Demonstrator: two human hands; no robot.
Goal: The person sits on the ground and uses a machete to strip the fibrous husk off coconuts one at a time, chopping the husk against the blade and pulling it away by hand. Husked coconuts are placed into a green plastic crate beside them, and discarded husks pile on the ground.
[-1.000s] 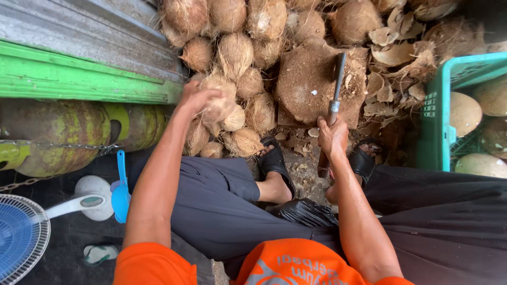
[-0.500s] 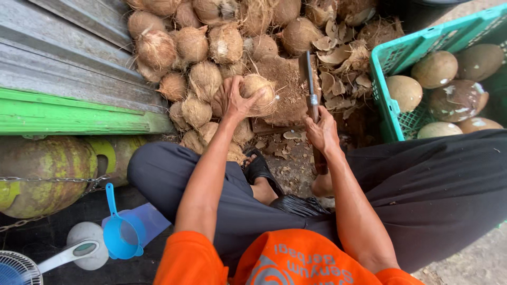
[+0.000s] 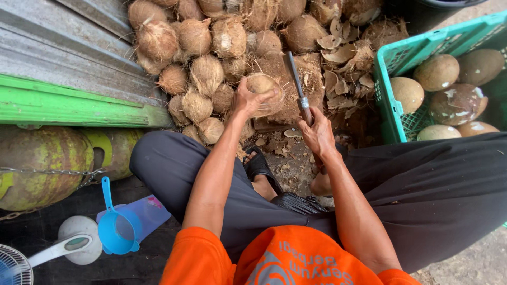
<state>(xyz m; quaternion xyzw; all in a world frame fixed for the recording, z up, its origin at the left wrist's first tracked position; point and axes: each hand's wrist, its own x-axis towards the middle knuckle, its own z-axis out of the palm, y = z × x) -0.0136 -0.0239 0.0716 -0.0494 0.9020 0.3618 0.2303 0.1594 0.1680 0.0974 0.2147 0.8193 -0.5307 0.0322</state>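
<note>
Gas cylinder (image 3: 45, 163): green-yellow, lying at the left edge of the floor; blue scoop (image 3: 117, 227) just below it.

Pile (image 3: 200, 63): husked brown coconuts heaped against the metal wall.

Left hand (image 3: 249, 99): fingers curled around a coconut (image 3: 265, 89), cupping it from the left and below. The coconut rests at the left edge of the block (image 3: 296, 84), a fibrous brown chopping stump. Judged heavy for its size, hard-shelled and stiff, with a rough fibrous coat that gives good friction; round, so liable to roll unless cupped well around its girth, fingers kept clear of the top face.

Right hand (image 3: 317, 134): closed tightly on the handle of a knife (image 3: 296, 79), blade pointing away, lying over the block just right of the coconut.

Crate (image 3: 391, 100): green plastic, right edge of the floor, holding smooth peeled coconuts.

Change from half a second earlier: the coconut then was raised in the left hand beside the pile; it is now lower and at the block. The knife leans nearer to it. The crate shows closer in.
</note>
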